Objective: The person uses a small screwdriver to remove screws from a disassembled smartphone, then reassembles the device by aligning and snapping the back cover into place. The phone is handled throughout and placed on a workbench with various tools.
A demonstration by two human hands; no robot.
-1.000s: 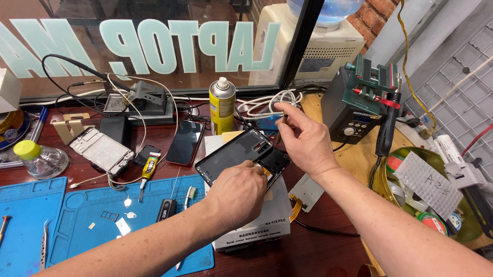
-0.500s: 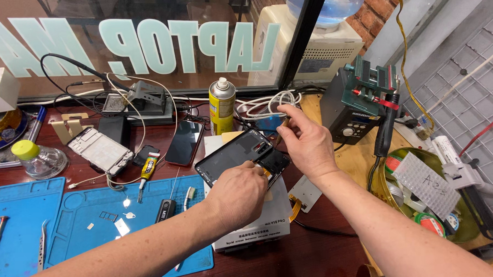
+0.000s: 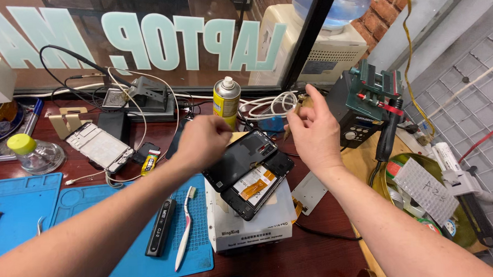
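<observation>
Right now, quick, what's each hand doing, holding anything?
Left hand: closed, fingers curled at the top edge of the opened phone.
Right hand: fingers loosely open, raised, holding nothing visible.

An opened black smartphone lies on a white box; a blue rubber mat lies left, a yellow spray can far behind.

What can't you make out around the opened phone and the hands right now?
Head view:
- Left hand: motion-blurred, knuckles toward the camera; whether its fingers grip anything is hidden.
- Right hand: something small at its fingertips, too small to identify.
- Opened phone: upper-left corner covered by the left hand.
- Blue mat: cut off by the bottom edge.
</observation>
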